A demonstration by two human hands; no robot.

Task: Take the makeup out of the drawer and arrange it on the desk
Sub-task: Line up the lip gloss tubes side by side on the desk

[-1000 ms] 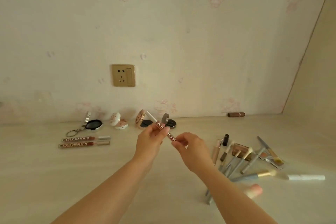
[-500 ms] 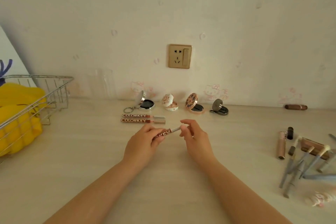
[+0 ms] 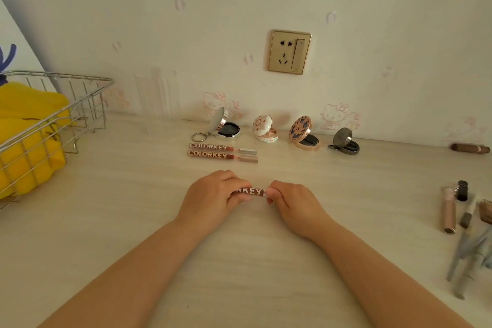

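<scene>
Lip gloss tube (image 3: 249, 191) lay crosswise between your two hands, its long axis running left to right, level with the desk (image 3: 133, 221) and low over it; whether it touched the surface could not be told. Your left hand (image 3: 213, 194) had its fingers curled round the lettered end, and your right hand (image 3: 290, 200) pinched the pale cap end, so each grip was clamped on the tube, one at either end, with only the middle of the lettering showing between them.

Straight beyond the grip, nearer the wall, two matching gloss tubes (image 3: 223, 151) lay side by side, parallel to each other and to the tube you held, caps pointing to your right. The bare strip of desk between them and your knuckles looked like the natural place for a third, so the move seemed to turn on keeping that same axis and carrying the tube away from you. Neither hand was clearly nearer to that row.

Farther beyond those stood four open compacts (image 3: 269, 132) in a line along the wall. Well off to the right of the grip lay a heap of brushes (image 3: 463, 255) and a beige tube (image 3: 448, 210), unsorted. Well off to the left sat a wire basket (image 3: 53, 120) holding something yellow. Nothing stood in the path between the grip and the row.
</scene>
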